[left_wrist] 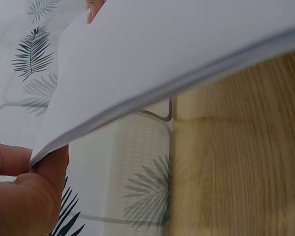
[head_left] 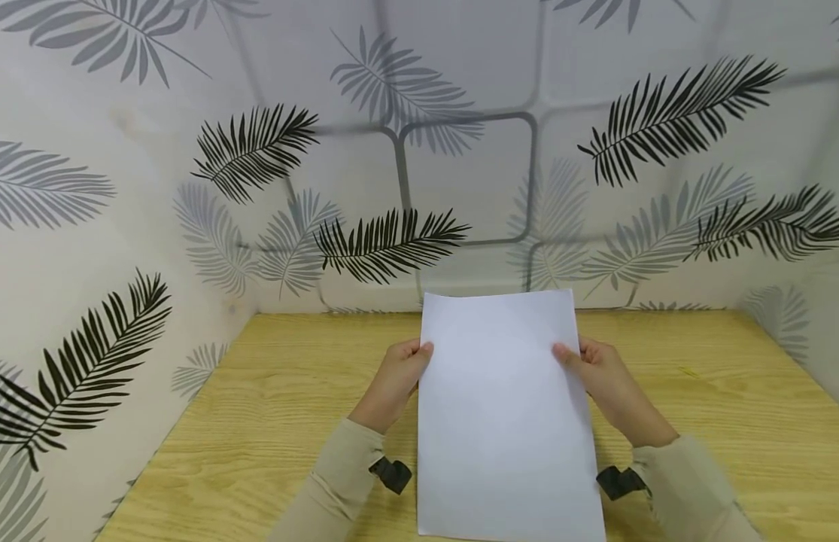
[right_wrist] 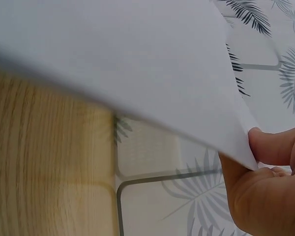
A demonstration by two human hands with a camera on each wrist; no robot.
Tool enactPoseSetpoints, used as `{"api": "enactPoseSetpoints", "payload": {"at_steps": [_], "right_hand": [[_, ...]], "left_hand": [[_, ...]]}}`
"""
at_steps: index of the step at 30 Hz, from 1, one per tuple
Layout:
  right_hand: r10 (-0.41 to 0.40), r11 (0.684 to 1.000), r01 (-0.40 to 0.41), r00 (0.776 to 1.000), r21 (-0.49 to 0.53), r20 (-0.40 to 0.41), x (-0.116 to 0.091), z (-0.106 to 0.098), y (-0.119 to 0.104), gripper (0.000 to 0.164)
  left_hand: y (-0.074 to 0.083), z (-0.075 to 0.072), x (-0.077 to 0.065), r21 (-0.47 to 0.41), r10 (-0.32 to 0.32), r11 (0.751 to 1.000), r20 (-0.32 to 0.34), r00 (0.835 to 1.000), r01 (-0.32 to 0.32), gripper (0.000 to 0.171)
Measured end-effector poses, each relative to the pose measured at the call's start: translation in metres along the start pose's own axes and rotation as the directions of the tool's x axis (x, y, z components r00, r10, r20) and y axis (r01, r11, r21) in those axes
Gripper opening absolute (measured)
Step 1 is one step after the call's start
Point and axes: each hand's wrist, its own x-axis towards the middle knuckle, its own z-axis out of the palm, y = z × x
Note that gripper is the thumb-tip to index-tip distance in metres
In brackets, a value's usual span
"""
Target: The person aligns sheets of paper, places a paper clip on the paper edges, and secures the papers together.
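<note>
A thin, rectangular stack of plain white paper (head_left: 506, 418), its far edge slightly bowed, is held lengthwise above the wood-grained desk (head_left: 290, 391).

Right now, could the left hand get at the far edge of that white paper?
Likely yes: the left hand grips the left side of the white paper near its far edge, and nothing visible blocks the way, though it would probably have to loosen its grip.

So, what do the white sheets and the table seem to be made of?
White sheets: probably matte paper; their edge looks thin and layered. Table: wood or wood-patterned laminate, apparently dull-finished; its grain lines leave this open.
</note>
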Motion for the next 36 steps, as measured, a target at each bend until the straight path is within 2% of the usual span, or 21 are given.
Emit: {"api": "enactPoseSetpoints", "payload": {"at_steps": [5,11,18,31,36], "right_hand": [[0.010,1.000,-0.009,1.000,0.003,-0.013,-0.001,0.000,0.002,0.055],[0.012,1.000,-0.013,1.000,-0.013,-0.007,-0.004,-0.001,0.001,0.055],[0.009,0.999,-0.009,1.000,-0.038,0.006,-0.010,-0.003,0.003,0.057],[0.003,0.999,-0.002,1.000,-0.051,0.020,-0.015,-0.010,0.006,0.057],[-0.017,0.997,0.018,1.000,-0.079,0.018,-0.012,-0.010,0.007,0.054]], "left_hand": [[0.000,-0.002,0.001,0.022,0.029,0.999,-0.016,0.999,-0.028,0.030],[0.004,-0.004,0.008,0.036,0.046,0.998,-0.081,0.996,-0.043,0.025],[0.005,-0.006,0.011,-0.002,0.074,0.997,-0.129,0.989,-0.075,0.021],[0.001,0.000,0.009,0.009,0.113,0.994,-0.175,0.978,-0.113,0.027],[-0.002,0.002,0.006,-0.013,0.148,0.988,-0.209,0.967,-0.154,0.026]]}}
